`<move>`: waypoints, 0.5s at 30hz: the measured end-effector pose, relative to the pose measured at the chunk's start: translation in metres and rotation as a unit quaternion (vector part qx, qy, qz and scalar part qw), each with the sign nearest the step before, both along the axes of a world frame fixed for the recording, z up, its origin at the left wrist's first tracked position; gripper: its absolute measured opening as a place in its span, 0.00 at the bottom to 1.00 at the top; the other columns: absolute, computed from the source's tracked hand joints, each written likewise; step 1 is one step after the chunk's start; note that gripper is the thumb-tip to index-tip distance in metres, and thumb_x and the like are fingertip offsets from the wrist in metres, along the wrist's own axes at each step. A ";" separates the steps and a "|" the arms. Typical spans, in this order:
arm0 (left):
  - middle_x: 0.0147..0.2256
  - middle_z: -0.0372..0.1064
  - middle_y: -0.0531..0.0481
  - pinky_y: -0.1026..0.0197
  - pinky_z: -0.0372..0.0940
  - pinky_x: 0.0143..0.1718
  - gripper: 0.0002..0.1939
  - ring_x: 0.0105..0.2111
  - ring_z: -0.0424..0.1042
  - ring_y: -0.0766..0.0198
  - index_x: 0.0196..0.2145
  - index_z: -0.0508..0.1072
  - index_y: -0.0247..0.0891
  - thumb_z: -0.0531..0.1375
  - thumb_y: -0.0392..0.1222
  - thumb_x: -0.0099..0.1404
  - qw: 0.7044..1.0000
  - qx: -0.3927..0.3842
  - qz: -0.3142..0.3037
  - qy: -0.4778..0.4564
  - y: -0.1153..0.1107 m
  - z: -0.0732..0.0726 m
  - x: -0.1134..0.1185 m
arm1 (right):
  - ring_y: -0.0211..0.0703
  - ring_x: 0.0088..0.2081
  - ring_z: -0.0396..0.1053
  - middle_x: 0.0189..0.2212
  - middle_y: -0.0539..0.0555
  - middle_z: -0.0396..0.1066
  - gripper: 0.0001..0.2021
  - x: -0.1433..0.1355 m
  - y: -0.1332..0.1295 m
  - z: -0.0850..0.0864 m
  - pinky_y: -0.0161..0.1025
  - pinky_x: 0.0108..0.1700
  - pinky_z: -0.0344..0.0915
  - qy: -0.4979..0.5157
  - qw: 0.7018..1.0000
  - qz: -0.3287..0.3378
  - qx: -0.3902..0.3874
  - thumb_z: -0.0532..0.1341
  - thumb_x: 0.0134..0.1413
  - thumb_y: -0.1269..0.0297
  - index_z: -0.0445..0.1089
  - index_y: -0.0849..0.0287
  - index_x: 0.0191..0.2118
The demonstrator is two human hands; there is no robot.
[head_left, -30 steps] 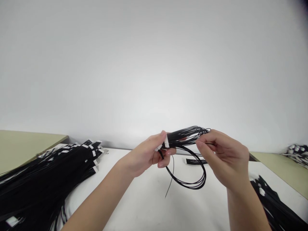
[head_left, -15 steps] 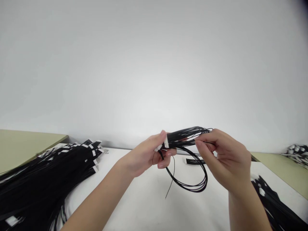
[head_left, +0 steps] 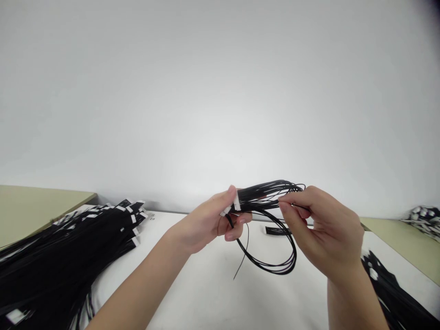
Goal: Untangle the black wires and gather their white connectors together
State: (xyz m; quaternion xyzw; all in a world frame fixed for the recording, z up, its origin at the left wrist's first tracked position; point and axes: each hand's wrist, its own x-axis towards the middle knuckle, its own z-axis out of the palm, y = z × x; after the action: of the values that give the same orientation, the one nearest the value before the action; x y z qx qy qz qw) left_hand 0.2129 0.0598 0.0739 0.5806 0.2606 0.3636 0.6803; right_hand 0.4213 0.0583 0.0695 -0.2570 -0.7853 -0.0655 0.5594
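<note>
Above the white tabletop (head_left: 220,293), my left hand (head_left: 213,220) grips a black wire harness (head_left: 264,195) near its white connector (head_left: 236,201), thumb on top and fingers beneath. The harness wires run right from the connector and curl back in a loop (head_left: 290,266) that hangs below. One thin loose wire end (head_left: 240,263) dangles under my left fingers. At the right end of the bundle, my right hand (head_left: 319,224) pinches a single black wire between thumb and forefinger; its other fingers are curled.
A large pile of black harnesses with white connectors (head_left: 68,256) lies at the left. More harnesses (head_left: 395,288) rest at the lower right, and another bundle (head_left: 426,220) at the far right. A short black harness piece (head_left: 275,231) lies behind my hands. A white wall (head_left: 220,91) rises behind.
My right hand has shifted slightly to the right with the pinched wire. The dangling wire end has swung a little left. My left hand stays nearly still.
</note>
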 end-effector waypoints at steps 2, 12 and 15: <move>0.27 0.52 0.54 0.64 0.47 0.24 0.21 0.20 0.53 0.73 0.39 0.65 0.37 0.44 0.57 0.70 1.000 -0.004 0.002 0.000 0.000 0.000 0.000 | 0.31 0.24 0.53 0.21 0.47 0.55 0.09 0.000 0.000 0.000 0.34 0.25 0.52 -0.003 1.000 0.000 -0.003 0.60 0.52 0.81 0.68 0.60 0.35; 0.27 0.54 0.54 0.64 0.48 0.24 0.21 0.19 0.54 0.74 0.36 0.63 0.36 0.45 0.58 0.70 1.000 -0.009 0.000 -0.005 0.001 0.000 0.000 | 0.32 0.24 0.53 0.21 0.47 0.55 0.09 0.003 0.000 -0.002 0.35 0.25 0.52 -0.004 1.000 -0.001 -0.012 0.60 0.52 0.80 0.68 0.59 0.35; 0.27 0.54 0.54 0.64 0.48 0.25 0.22 0.19 0.54 0.74 0.37 0.64 0.35 0.45 0.58 0.69 1.000 -0.010 0.005 -0.004 0.000 0.000 0.000 | 0.32 0.24 0.54 0.21 0.47 0.56 0.09 0.004 -0.001 -0.002 0.35 0.25 0.52 -0.001 1.000 0.007 -0.016 0.61 0.52 0.80 0.68 0.59 0.36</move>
State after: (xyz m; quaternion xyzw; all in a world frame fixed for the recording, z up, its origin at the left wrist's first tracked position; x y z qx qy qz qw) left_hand 0.2127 0.0602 0.0735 0.5712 0.2640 0.3670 0.6851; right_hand 0.4253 0.0577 0.0676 -0.2601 -0.7889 -0.0489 0.5546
